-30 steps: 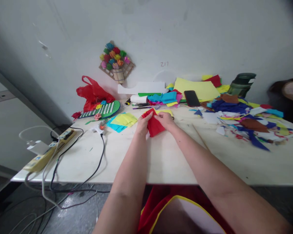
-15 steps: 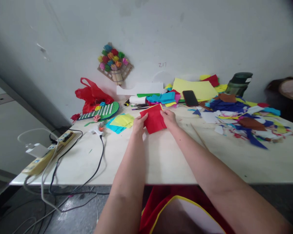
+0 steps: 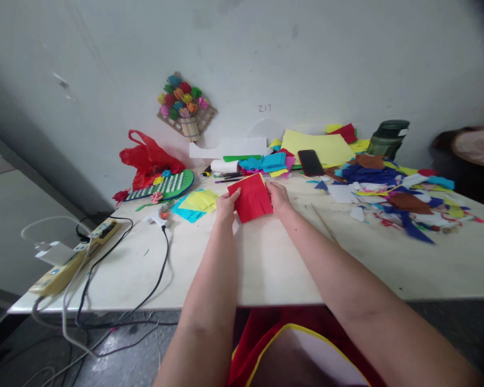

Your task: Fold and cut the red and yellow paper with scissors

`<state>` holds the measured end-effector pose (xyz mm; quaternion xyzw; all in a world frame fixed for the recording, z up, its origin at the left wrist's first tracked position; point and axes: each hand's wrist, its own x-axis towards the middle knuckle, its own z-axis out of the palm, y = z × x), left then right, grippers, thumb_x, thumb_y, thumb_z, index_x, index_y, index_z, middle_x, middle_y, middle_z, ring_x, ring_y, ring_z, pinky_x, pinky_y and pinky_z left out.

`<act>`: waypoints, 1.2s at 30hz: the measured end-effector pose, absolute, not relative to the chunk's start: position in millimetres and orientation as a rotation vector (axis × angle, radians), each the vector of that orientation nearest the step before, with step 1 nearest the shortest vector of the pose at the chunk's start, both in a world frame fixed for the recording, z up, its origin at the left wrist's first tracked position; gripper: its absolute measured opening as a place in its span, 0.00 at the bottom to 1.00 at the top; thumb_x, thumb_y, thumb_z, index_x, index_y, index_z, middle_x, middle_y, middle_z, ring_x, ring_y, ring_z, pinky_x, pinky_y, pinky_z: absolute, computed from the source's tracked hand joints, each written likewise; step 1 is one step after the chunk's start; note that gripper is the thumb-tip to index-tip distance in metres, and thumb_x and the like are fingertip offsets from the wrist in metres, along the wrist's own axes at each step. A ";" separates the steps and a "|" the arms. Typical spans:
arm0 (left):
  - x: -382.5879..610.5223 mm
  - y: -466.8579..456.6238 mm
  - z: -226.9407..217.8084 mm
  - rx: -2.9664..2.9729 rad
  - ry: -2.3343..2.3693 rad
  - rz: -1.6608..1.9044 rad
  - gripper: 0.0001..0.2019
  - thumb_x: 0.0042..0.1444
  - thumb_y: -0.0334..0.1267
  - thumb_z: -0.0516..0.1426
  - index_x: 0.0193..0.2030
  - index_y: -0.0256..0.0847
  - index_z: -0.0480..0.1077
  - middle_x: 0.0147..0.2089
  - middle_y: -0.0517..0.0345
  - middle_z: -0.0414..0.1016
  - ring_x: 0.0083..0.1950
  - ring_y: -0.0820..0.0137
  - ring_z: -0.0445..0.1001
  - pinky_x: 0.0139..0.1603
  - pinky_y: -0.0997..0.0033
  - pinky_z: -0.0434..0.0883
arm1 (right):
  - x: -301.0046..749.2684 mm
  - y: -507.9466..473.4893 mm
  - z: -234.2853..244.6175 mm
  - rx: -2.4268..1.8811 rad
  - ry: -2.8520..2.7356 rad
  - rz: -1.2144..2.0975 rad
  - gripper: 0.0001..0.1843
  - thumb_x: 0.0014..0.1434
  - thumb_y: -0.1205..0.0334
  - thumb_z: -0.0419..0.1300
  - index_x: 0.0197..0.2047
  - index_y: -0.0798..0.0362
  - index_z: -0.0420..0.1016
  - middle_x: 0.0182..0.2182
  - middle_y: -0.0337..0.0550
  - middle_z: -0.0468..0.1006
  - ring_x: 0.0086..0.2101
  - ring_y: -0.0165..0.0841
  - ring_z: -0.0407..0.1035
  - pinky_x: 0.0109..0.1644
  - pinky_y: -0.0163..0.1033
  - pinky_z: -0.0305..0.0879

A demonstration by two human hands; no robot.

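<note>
Head view: red sheet (image 3: 250,199) is between the two hands, held just over the near-middle of the desk (image 3: 278,269); can't tell if its near edge touches the top. A thin yellow strip shows along its far edge. Left hand (image 3: 227,205) pinches the left edge, thumb on top, fingers underneath and mostly hidden. Right hand (image 3: 279,198) is at the right edge, thumb against it, other fingers curled; can't tell how tight that grip is.

Left of the left hand: yellow sheet (image 3: 200,201) overlapping blue sheet (image 3: 187,213), then glue gun (image 3: 157,216) lying on its side, black cord running off the near edge. Power strip (image 3: 54,278) at the left end, white adapter (image 3: 55,252) plugged in. Behind: green board (image 3: 181,184) with white blocks, red plastic bag (image 3: 151,156) by the wall.

Past the red sheet: pens (image 3: 229,176), blue folded pieces (image 3: 268,161), dark phone (image 3: 310,163) against a large yellow sheet (image 3: 339,148). Right side: thin stick (image 3: 324,221) near the right forearm, scrap pile (image 3: 411,203) in mixed colours, green bottle (image 3: 388,140) upright behind it.
</note>
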<state>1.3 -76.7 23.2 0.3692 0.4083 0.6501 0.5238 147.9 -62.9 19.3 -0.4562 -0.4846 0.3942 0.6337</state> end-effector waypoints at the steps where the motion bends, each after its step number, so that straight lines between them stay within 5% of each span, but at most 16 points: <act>1: 1.9 -77.8 24.4 0.883 0.972 1.559 0.18 0.32 0.42 0.67 0.30 0.33 0.73 0.29 0.50 0.76 0.32 0.65 0.74 0.30 0.71 0.69 | 148.2 -63.6 20.4 -1.032 -1.085 0.940 0.16 0.49 0.50 0.49 0.30 0.54 0.68 0.23 0.40 0.72 0.28 0.34 0.67 0.28 0.35 0.61; 9: 1.6 -76.0 22.7 0.902 0.940 1.568 0.18 0.32 0.43 0.67 0.30 0.33 0.73 0.29 0.51 0.75 0.32 0.66 0.74 0.33 0.70 0.69 | 149.3 -65.8 24.6 -0.952 -1.036 0.981 0.19 0.44 0.49 0.55 0.34 0.55 0.70 0.24 0.38 0.72 0.25 0.30 0.66 0.26 0.33 0.60; 14: 0.3 -73.2 20.8 0.906 0.968 1.561 0.19 0.31 0.43 0.67 0.30 0.33 0.73 0.28 0.51 0.75 0.32 0.66 0.74 0.33 0.69 0.70 | 151.9 -64.7 25.3 -1.116 -1.125 0.809 0.20 0.43 0.56 0.57 0.41 0.53 0.67 0.25 0.37 0.73 0.24 0.30 0.65 0.27 0.34 0.60; 20: 2.0 -78.5 25.6 0.895 1.005 1.559 0.19 0.31 0.43 0.67 0.29 0.33 0.73 0.27 0.51 0.75 0.31 0.66 0.74 0.32 0.70 0.69 | 152.9 -62.6 24.7 -1.132 -1.204 0.723 0.12 0.45 0.60 0.54 0.36 0.53 0.67 0.28 0.41 0.75 0.30 0.32 0.68 0.34 0.36 0.62; 26: 0.8 -77.1 23.1 0.919 0.990 1.558 0.19 0.32 0.43 0.67 0.31 0.33 0.73 0.28 0.51 0.75 0.31 0.65 0.74 0.31 0.70 0.70 | 151.6 -66.4 26.9 -1.130 -1.215 0.790 0.18 0.44 0.59 0.56 0.41 0.52 0.66 0.28 0.39 0.75 0.27 0.32 0.68 0.30 0.36 0.63; 36: 3.6 -84.3 26.1 0.846 0.886 1.468 0.21 0.37 0.48 0.65 0.34 0.35 0.72 0.34 0.46 0.76 0.37 0.62 0.75 0.41 0.65 0.72 | 148.4 -61.1 21.0 -1.091 -1.299 0.706 0.10 0.43 0.64 0.56 0.33 0.52 0.65 0.25 0.37 0.74 0.28 0.31 0.69 0.37 0.37 0.64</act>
